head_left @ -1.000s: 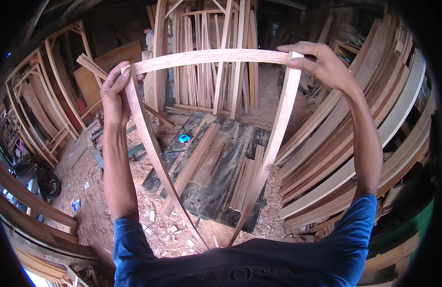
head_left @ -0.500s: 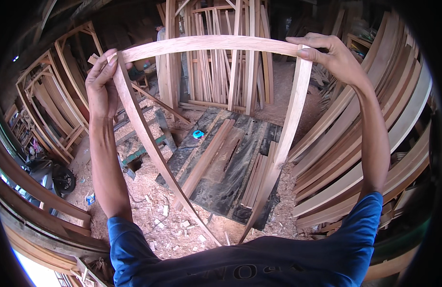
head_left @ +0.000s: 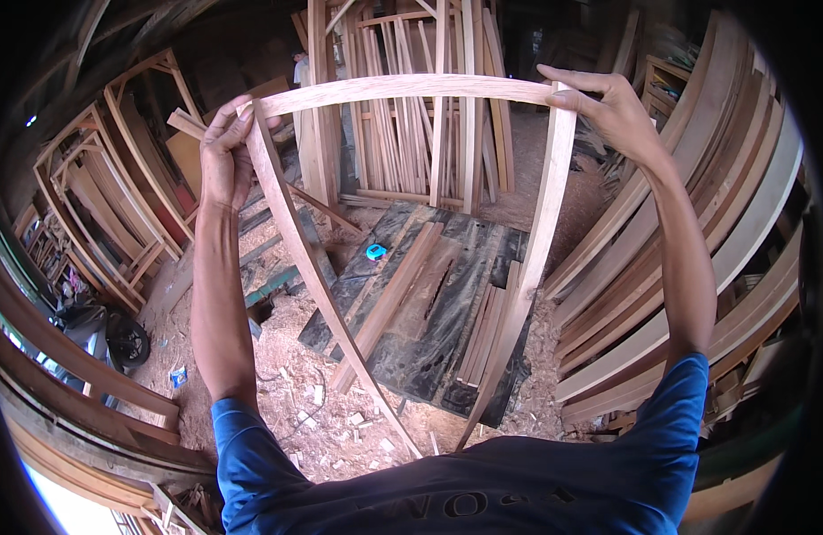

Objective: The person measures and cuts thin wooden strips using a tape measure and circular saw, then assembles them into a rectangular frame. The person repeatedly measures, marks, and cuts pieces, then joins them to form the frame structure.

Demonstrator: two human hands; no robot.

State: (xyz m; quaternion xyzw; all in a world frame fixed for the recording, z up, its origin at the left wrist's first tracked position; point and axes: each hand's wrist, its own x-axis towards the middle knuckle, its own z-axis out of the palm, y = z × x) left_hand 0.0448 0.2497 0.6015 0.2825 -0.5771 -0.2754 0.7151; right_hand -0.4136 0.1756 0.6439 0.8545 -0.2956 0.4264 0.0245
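Note:
A pale wooden frame (head_left: 411, 86) is raised in front of me, its crosspiece at the far end and two long side rails running back toward my chest. My left hand (head_left: 224, 152) is closed on the left corner, thumb on top where the left rail (head_left: 300, 236) meets the crosspiece. At the right corner, my right hand (head_left: 608, 105) pinches the joint with the right rail (head_left: 550, 192), the index finger stretched along the crosspiece. Near my body the rails come close together in the view, and their near ends are partly hidden by my shirt.
Beneath the frame lies a dark worktop (head_left: 398, 357) with wooden boards (head_left: 394, 299), thin strips (head_left: 485, 343) and a blue tape measure (head_left: 375, 252). Shavings and offcuts cover the floor (head_left: 340, 423). Long planks (head_left: 643, 276) lean at right; upright timber (head_left: 403, 143) stands behind; a motorcycle (head_left: 104, 334) is at left.
My left hand and the frame's left corner have shifted right and slightly down. The right corner has barely moved, and both hands keep hold of the frame.

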